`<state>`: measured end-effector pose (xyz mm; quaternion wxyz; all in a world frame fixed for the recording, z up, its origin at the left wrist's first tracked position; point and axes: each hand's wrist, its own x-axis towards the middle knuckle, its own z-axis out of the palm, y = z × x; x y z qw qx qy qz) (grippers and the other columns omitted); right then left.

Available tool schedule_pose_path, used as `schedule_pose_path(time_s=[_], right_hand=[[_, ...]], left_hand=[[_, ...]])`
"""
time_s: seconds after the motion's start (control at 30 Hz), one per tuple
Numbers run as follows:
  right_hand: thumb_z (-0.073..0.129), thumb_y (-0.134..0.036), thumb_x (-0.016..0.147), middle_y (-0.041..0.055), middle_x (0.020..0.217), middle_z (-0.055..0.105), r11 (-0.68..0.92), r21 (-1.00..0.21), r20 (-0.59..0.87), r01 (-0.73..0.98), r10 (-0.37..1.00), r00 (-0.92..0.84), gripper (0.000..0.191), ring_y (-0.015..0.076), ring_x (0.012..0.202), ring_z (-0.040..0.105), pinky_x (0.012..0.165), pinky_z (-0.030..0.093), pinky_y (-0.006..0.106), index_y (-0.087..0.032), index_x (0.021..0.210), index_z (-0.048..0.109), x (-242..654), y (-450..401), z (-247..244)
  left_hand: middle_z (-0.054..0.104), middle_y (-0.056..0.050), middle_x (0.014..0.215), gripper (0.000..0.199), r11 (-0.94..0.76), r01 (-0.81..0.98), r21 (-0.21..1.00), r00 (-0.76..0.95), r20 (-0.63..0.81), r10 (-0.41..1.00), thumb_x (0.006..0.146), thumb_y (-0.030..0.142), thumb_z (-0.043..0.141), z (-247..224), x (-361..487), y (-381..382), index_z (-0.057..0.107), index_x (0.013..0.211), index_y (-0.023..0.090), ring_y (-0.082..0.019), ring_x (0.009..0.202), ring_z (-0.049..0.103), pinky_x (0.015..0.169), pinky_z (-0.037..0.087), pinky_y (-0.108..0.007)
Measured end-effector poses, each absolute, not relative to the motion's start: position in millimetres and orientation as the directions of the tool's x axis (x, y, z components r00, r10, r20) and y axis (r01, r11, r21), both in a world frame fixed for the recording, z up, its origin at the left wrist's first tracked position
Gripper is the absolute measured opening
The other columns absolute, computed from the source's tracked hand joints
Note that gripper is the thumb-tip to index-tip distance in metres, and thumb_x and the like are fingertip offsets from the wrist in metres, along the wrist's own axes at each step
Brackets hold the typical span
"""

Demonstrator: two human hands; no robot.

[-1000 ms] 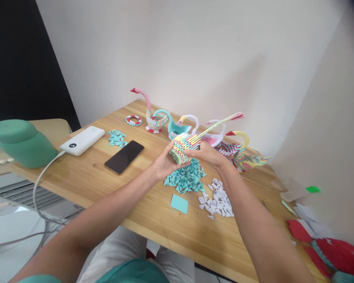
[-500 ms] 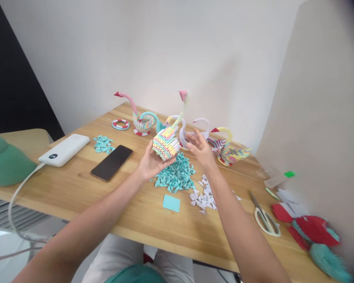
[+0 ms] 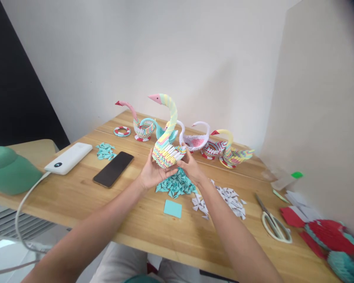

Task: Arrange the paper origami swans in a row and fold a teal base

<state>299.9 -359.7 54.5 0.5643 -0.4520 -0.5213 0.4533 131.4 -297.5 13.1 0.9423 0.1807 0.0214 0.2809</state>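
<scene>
A folded-paper swan (image 3: pixel 167 152) in pastel yellow, pink, white and green is held up above the table, its long neck curving left to a pink beak. My left hand (image 3: pixel 153 173) cups its body from the left and below. With fingers on the tail side, my right hand (image 3: pixel 191 167) grips the swan from the right. Under the hands lies a heap of teal folded paper triangles (image 3: pixel 177 186). White paper triangles (image 3: pixel 228 198) are spread beside my right forearm, and a light blue paper piece (image 3: pixel 172 208) rests in front of the heap.
Several finished paper swans (image 3: pixel 194 142) line the back of the wooden table (image 3: pixel 129 220). A phone (image 3: pixel 113 169), a white power bank (image 3: pixel 67 158) with a cable and a green cap (image 3: pixel 11 171) are at left. Scissors (image 3: pixel 274 224) and red paper pieces (image 3: pixel 327 234) lie at right.
My right hand has come in from the right and closed on the swan. The swan has turned, so its head and neck now show from the side, pointing left.
</scene>
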Motion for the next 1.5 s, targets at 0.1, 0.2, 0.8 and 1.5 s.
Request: schedule_pose_path(time_s=[0.1,0.2,0.8,1.5], right_hand=[[0.095,-0.063,0.058,0.0117,0.161,0.049,0.170,-0.983,0.161,-0.070,0.979,0.122,0.139,0.0315,0.149,0.046,0.125,0.038,0.047,-0.029,0.168,0.018,299,-358,54],[0.095,-0.062,0.056,0.0089,0.157,0.053,0.187,-0.979,0.172,-0.079,0.971,0.166,0.137,0.0314,0.148,0.048,0.124,0.041,0.046,-0.032,0.168,0.020,300,-359,56],[0.071,-0.073,0.085,0.0067,0.154,0.059,0.156,-0.985,0.168,0.077,0.966,0.198,0.092,0.0293,0.143,0.054,0.120,0.046,0.049,-0.033,0.161,0.040,307,-363,69],[0.090,-0.065,0.068,0.0127,0.166,0.044,0.206,-0.964,0.212,0.168,0.977,0.017,0.126,0.0360,0.155,0.038,0.125,0.037,0.057,-0.029,0.169,0.023,302,-364,79]], left_hand=[[0.075,-0.016,0.118,0.068,0.772,-0.493,0.401,0.854,0.050,0.519,0.098,0.073,0.047,12,133,-298,0.062,0.134,0.018,-0.032,0.105,0.073,0.091,0.059,-0.046],[0.074,-0.015,0.122,0.060,0.698,-0.527,0.484,0.809,0.035,0.587,0.098,0.069,0.053,12,136,-296,0.066,0.130,0.019,-0.031,0.106,0.072,0.088,0.060,-0.044],[0.070,-0.011,0.135,0.076,0.367,-0.610,0.703,0.619,0.132,0.775,0.077,0.029,0.091,15,124,-289,0.056,0.144,0.031,-0.028,0.110,0.072,0.093,0.061,-0.042],[0.067,-0.011,0.139,0.090,0.372,-0.587,0.719,0.649,0.144,0.747,0.071,0.044,0.096,13,123,-282,0.053,0.148,0.030,-0.033,0.123,0.067,0.100,0.059,-0.047]])
